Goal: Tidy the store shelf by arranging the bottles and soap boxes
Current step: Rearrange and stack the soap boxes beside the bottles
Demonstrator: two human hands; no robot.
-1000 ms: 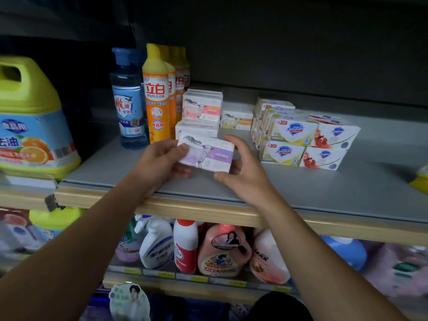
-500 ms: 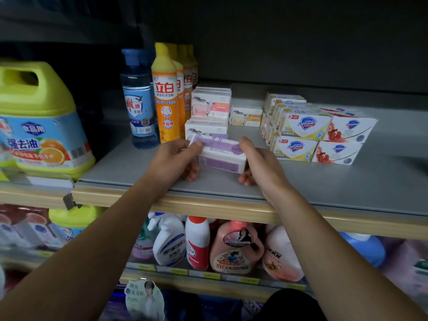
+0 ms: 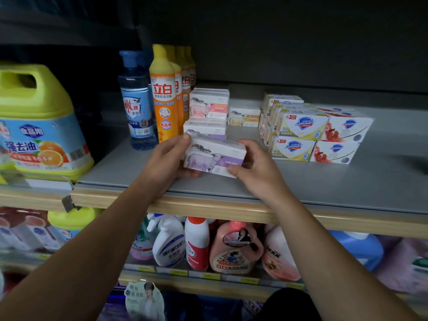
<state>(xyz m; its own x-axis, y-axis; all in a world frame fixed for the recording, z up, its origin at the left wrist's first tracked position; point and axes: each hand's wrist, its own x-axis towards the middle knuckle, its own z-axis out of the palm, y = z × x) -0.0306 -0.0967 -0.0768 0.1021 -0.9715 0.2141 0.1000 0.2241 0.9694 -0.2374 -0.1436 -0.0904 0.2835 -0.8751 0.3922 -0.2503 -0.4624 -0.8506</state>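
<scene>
Both hands pinch the purple soap box (image 3: 214,157) by its ends: the left hand (image 3: 165,162) at its 9 o'clock end, thumb on top, the right hand (image 3: 256,166) at its 3 o'clock end. The box sits near the front of the grey shelf (image 3: 301,181), whether touching it I cannot tell. At its 12 o'clock stand more soap boxes (image 3: 208,110); at 10 o'clock the orange bottles (image 3: 164,96) and a blue bottle (image 3: 136,103); at 2 o'clock the Safeguard boxes (image 3: 312,133).
</scene>
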